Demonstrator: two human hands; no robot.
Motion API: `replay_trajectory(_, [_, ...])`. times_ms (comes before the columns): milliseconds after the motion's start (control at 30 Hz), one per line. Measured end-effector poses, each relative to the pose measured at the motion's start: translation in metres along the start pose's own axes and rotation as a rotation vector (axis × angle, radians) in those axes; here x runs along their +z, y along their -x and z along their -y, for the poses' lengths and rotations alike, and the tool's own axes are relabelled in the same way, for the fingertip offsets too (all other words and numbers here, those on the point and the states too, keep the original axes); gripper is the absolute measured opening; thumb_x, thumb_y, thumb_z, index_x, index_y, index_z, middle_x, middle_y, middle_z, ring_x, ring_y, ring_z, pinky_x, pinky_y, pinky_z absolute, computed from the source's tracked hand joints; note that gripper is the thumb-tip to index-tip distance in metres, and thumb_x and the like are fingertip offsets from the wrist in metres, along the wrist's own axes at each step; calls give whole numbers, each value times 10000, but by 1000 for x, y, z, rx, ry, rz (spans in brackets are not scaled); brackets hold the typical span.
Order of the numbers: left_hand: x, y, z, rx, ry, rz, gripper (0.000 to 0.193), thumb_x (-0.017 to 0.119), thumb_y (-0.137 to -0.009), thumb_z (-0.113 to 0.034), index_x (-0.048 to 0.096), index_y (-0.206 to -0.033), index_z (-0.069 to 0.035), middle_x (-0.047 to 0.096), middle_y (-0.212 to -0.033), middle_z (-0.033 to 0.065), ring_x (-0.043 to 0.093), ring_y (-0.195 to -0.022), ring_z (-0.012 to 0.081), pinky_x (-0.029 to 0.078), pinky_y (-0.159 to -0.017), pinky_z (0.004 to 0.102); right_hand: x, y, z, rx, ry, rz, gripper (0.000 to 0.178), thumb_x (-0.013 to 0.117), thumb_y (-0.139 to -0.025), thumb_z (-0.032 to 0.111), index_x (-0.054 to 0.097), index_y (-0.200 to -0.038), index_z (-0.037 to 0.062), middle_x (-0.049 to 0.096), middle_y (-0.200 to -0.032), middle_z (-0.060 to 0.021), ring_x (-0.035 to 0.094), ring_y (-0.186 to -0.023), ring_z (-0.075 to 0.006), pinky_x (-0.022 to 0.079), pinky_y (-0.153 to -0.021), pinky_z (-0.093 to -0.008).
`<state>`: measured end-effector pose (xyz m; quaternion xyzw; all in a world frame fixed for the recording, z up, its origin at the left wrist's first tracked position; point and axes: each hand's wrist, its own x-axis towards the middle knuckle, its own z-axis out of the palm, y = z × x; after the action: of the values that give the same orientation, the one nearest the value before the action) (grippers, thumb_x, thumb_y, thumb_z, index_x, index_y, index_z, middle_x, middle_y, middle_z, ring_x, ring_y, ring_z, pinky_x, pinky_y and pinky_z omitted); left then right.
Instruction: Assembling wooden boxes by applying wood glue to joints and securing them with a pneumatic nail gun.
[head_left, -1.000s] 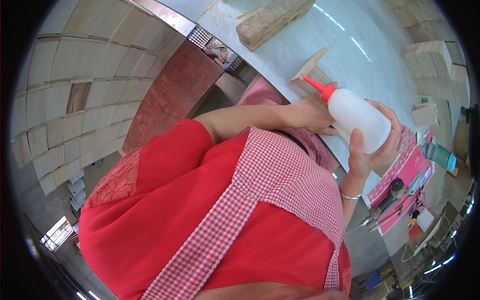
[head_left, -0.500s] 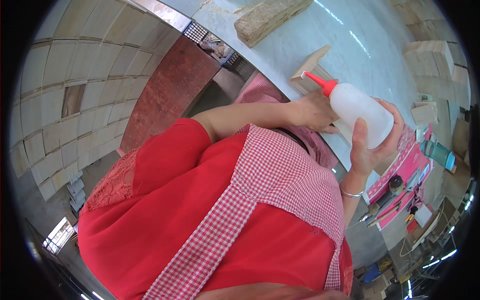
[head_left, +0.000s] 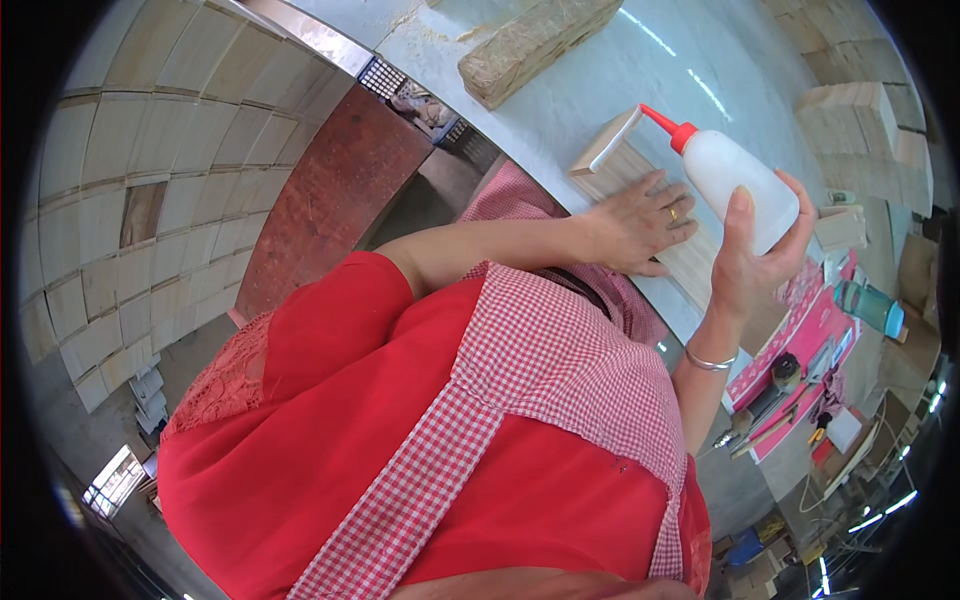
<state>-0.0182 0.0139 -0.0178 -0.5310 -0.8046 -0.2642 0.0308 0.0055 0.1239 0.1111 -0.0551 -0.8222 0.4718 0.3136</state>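
Note:
My right hand [head_left: 765,235] is wrapped round a white squeeze bottle [head_left: 735,180] with a red cap and a long red nozzle. The bottle is tilted, and its tip meets the far corner of a light wooden piece [head_left: 625,168] with a raised end. A white bead, looking like glue, runs along the top edge of that end. My left hand [head_left: 645,222] lies flat on the wood with fingers spread, steadying nothing else that I can see. Part of the wood is hidden under this hand.
A block wrapped in brown tape [head_left: 540,50] lies farther back on the pale table [head_left: 560,110]. Stacked wooden pieces [head_left: 850,125] stand at right, near a pink cloth with tools [head_left: 790,380] and a teal bottle [head_left: 868,307]. A wall of stacked boards [head_left: 150,180] rises at left.
The nozzle has moved from the near corner to the far corner of the wooden end, and a white bead now shows along that edge. My left hand's fingers have come into fuller view.

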Motion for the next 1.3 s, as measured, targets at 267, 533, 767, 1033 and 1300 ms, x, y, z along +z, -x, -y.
replay_trajectory(267, [-8, 0, 1, -7, 45, -9, 679, 568, -871, -536, 504, -1351, -60, 482, -1386, 190, 362, -1367, 345, 211, -1139, 564, -12, 9, 7, 29, 31, 96, 487, 782, -793, 171, 533, -1174, -2, 553, -1119, -101, 573, -998, -190, 481, -870, -316])
replay_trajectory(533, [-16, -7, -1, -50, 31, 208, 661, 623, -846, -508, 511, -1349, -94, 500, -1370, 154, 382, -1358, 316, 246, -1119, 561, -52, 32, 0, 112, -97, -87, 573, 723, -824, 346, 526, -1203, -35, 565, -1123, -122, 571, -990, -201, 485, -831, -308])
replay_trajectory(767, [-22, -6, 42, 96, -136, 168, 685, 616, -853, -531, 457, -1418, -177, 417, -1474, 120, 347, -1393, 301, 227, -1136, 570, -178, 61, -19, 237, -150, -443, 634, 671, -835, 433, 526, -1219, -50, 563, -1145, -140, 583, -1005, -242, 505, -819, -360])
replay_trajectory(1033, [-28, -7, 40, 75, -181, 170, 694, 622, -848, -534, 443, -1436, -211, 386, -1503, 87, 325, -1411, 273, 200, -1162, 538, -225, 112, -21, 232, 81, -490, 629, 685, -824, 422, 542, -1213, -51, 570, -1147, -149, 588, -1016, -244, 495, -845, -367])
replay_trajectory(1300, [-28, -7, 38, 91, -208, 138, 663, 622, -851, -535, 477, -1408, -207, 424, -1469, 88, 356, -1387, 275, 230, -1149, 538, -233, 127, -21, 229, 206, -388, 596, 693, -817, 404, 561, -1197, -35, 584, -1129, -120, 581, -1001, -214, 467, -869, -336])
